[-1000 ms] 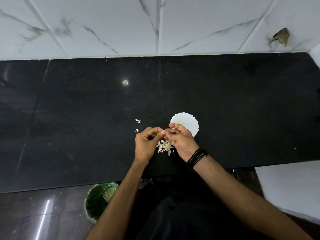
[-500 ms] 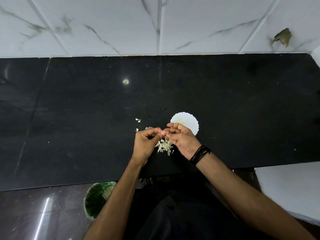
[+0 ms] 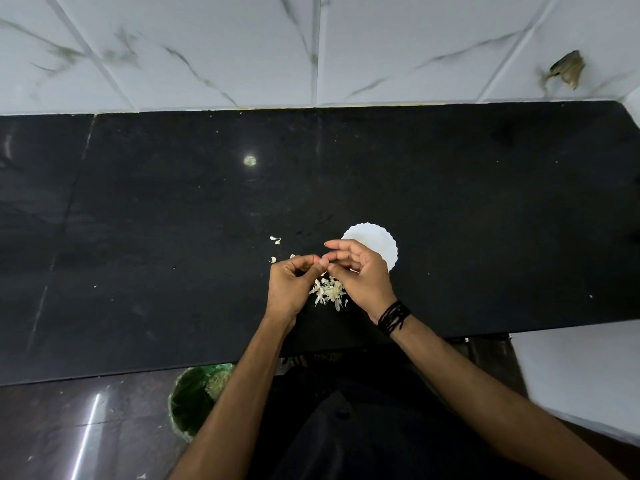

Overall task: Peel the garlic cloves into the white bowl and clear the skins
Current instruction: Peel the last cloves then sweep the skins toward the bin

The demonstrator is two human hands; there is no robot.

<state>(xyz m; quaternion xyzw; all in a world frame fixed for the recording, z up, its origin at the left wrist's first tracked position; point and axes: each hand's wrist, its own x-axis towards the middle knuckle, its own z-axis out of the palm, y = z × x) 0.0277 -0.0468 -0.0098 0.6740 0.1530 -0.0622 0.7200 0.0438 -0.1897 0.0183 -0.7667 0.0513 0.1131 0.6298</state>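
1. The left hand is hovering over the black counter near its front edge, fingers curled in, thumb and forefinger pinching something small at the fingertips; it is too small to tell whether that is a garlic clove or a scrap of skin.
2. The right hand is sitting at 3 o'clock from the left hand, fingertips meeting it, fingers loosely bent and partly spread; whether it is gripping the same small piece cannot be told.
3. A pile of skins is lying on the counter under and between both hands.
4. The white bowl, with a scalloped rim, is standing at 1 o'clock from the pile, its near edge hidden behind the right hand.
5. A few loose skins are lying at 10 o'clock from the pile, apart from it.
6. A black wristband is wrapping the right wrist.
7. A green bin is standing on the floor at 7 o'clock, below the counter edge.
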